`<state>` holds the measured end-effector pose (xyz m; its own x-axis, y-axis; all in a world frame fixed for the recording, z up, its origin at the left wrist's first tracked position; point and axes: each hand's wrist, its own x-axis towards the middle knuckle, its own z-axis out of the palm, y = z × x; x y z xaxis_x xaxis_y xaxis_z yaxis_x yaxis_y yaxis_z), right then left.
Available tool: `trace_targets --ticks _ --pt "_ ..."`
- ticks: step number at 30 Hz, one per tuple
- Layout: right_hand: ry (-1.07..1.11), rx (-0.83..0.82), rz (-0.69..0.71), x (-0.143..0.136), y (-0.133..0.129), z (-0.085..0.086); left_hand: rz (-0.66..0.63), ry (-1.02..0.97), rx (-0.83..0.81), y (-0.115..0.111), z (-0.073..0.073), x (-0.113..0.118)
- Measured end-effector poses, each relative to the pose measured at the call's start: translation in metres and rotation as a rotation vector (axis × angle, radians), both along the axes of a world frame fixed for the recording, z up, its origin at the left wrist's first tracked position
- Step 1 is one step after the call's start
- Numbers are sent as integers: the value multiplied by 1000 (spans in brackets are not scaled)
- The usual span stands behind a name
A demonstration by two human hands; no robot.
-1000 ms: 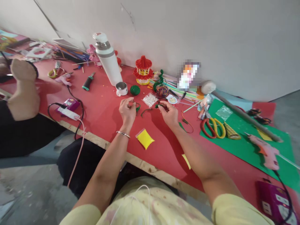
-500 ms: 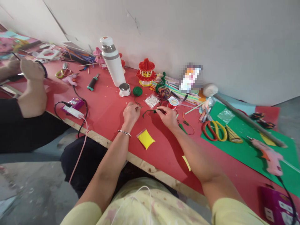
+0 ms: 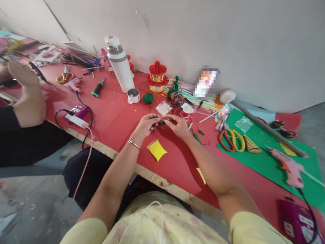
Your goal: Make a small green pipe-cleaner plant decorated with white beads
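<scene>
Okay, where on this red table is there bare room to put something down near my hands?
Bare red table lies left of your left hand, between the power strip and the steel cup. More lies near the edge beyond the yellow packet. It is crowded from the bead bag to the scissors.

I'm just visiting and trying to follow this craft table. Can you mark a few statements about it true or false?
1. Both hands, left hand and right hand, pinch a green wire. True.
2. The white bottle lies on its side. False: it stands upright.
3. A yellow packet lies near the hands. True.
4. The scissors lie left of the bottle. False: they are far to its right, at the green mat.
</scene>
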<state>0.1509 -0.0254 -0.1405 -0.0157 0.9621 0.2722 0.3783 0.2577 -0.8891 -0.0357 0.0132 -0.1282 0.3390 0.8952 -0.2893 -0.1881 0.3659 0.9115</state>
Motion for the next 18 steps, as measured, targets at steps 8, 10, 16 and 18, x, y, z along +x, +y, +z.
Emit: trace_targets --ticks 8,10,16,18 --pt "-393 -84 -162 10 1 1 696 848 740 14 -9 -16" --pt "-485 -31 -203 11 0 2 727 968 898 13 -7 -22" --pt "-494 118 -241 5 -3 8 41 935 1022 0 -6 -15" --pt "-508 121 -268 11 -5 18 -82 949 1023 -2 -7 -13"
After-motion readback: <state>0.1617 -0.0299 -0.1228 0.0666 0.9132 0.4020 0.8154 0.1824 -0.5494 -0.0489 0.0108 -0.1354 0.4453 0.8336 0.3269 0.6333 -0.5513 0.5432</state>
